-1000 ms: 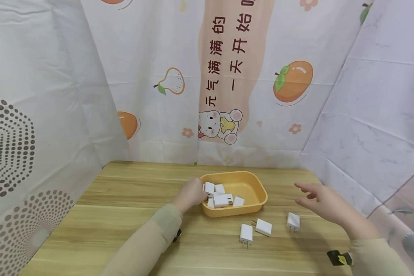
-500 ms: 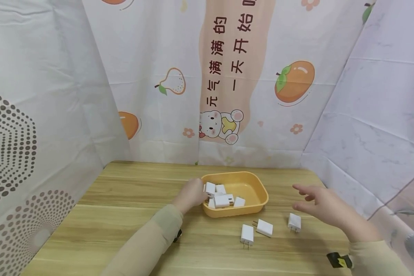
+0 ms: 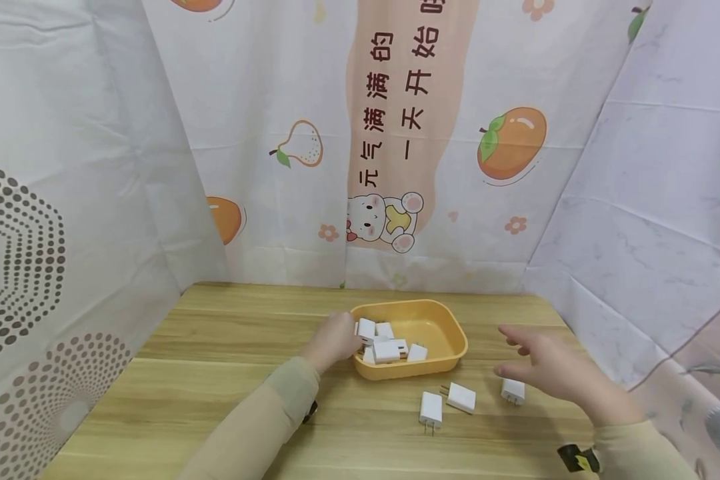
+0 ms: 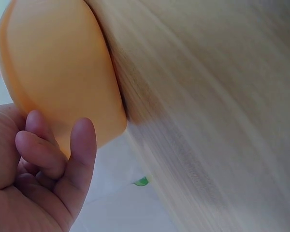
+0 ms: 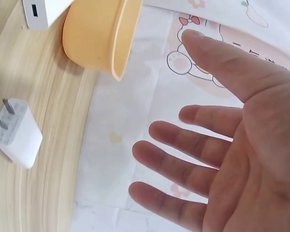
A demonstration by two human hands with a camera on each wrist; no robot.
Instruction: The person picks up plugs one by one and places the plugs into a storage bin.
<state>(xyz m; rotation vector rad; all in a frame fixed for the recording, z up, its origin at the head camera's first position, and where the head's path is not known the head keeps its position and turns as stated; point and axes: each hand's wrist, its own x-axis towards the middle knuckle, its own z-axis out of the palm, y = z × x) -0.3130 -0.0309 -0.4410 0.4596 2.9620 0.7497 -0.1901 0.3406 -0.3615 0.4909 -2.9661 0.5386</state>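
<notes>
My left hand (image 3: 333, 339) grips the left end of a yellow-orange plastic basket (image 3: 437, 333), thumb and index finger at its rim. In the left wrist view the other fingers (image 4: 82, 145) curl beside the basket's outer wall (image 4: 63, 63). Several white charger plugs (image 3: 387, 351) lie heaped in the basket's left half. My right hand (image 3: 546, 363) hovers over the table at the right with fingers spread, holding nothing. Just below it lies a white charger plug (image 3: 513, 392), partly covered by the hand in the head view; the right wrist view shows a plug's metal prongs (image 5: 5, 113).
Two more white plugs, one upright in view (image 3: 431, 408) and one tilted (image 3: 461, 398), lie on the wooden table (image 3: 228, 373) in front of the basket. A printed curtain (image 3: 288, 220) hangs behind the table, and cloth walls stand at both sides.
My right hand has moved a little left and lower, over the rightmost plug, which it now partly hides. My left hand stays on the basket.
</notes>
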